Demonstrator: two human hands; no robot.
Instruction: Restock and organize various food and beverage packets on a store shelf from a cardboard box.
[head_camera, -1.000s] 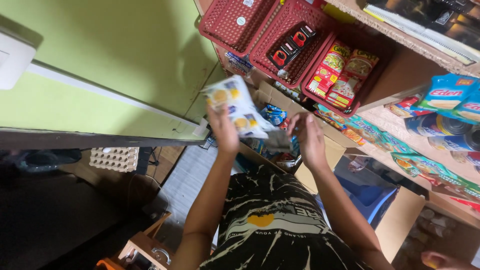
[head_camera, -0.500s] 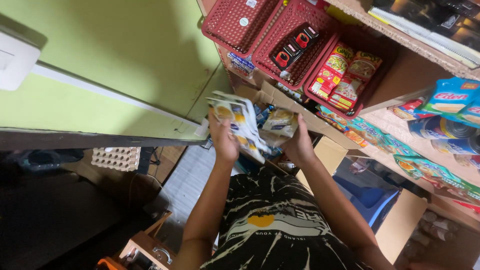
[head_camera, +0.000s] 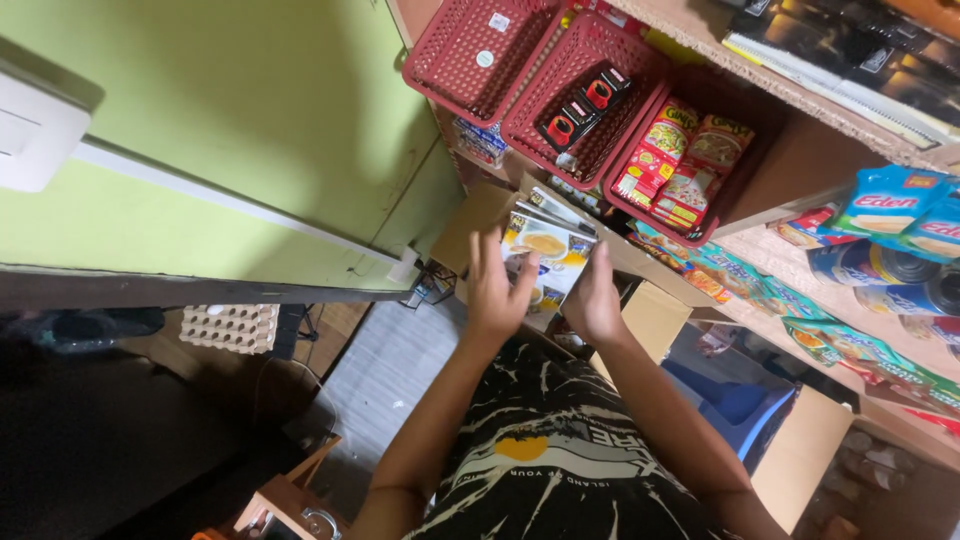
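- Holding a stack of white and yellow packets (head_camera: 545, 258), the left hand (head_camera: 493, 290) has its fingers spread wide and flat on the front of the stack, and the right hand (head_camera: 592, 300) curls around the right side.
- The packets sit between the two hands, just near the red baskets (head_camera: 590, 95) on the wooden shelf (head_camera: 770, 170).
- The stack looks loose and fanned at the top. I think a packet could slip out, because the left hand only presses and does not wrap.
- A slipped packet could fall into the open cardboard box (head_camera: 655, 315) or onto the floor below.
- A bump on the near basket could knock the snack packs (head_camera: 680, 165) out.
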